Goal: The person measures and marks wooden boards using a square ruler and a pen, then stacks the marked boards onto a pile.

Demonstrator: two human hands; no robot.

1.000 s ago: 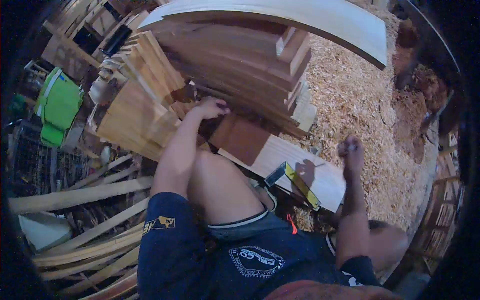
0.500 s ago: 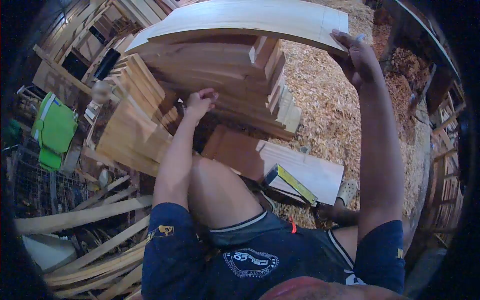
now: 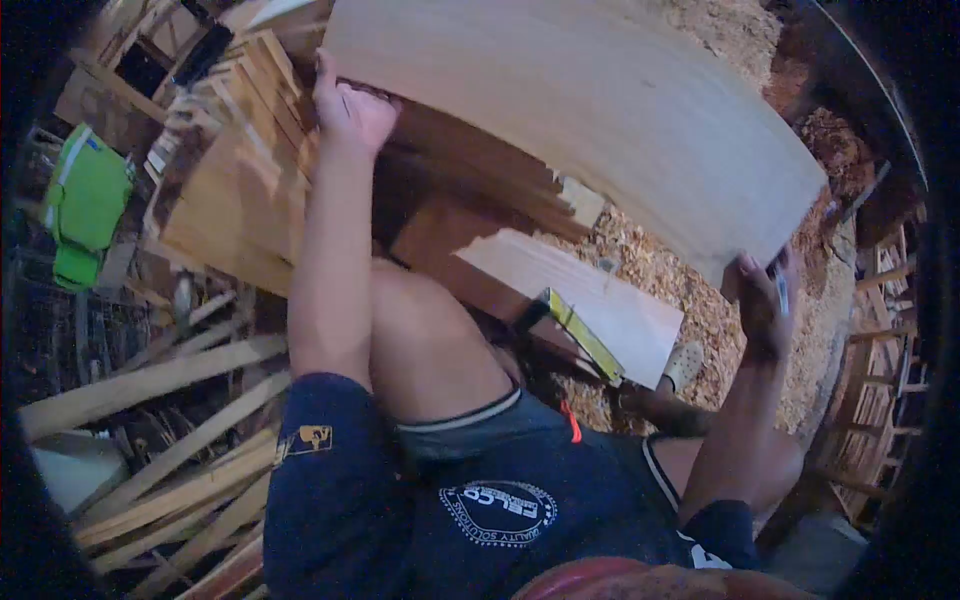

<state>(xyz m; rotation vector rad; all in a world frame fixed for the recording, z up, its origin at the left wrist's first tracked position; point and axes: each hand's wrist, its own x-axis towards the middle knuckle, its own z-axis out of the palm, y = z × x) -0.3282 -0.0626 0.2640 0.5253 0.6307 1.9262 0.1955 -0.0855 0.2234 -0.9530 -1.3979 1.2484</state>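
Observation:
A wide, pale wooden board [image 3: 580, 110] is held up in front of me, tilted, its right end lower than its left. At its left end my left hand [image 3: 355, 115] grips the lower edge, thumb up along the side. My right hand [image 3: 762, 300] is closed on the lower right corner, the thumb on the near face and the other fingers partly hidden behind. Below the board, a stack of planks [image 3: 470, 170] is partly covered by it. Another board [image 3: 570, 285] lies low before my legs, and a yellow-edged, dark tool [image 3: 582, 335] rests against it.
Upright boards [image 3: 235, 210] lean beside my left arm. Long wood strips [image 3: 150, 390] lie at lower left, below a green plastic object [image 3: 90, 205]. Wood shavings [image 3: 640, 245] cover the ground ahead. A slatted wooden structure [image 3: 870, 390] stands at the far right.
The board has come off the stack and swung down and toward me at the right. My left hand rose from beside the stack and took hold of its left end; my right hand lowered.

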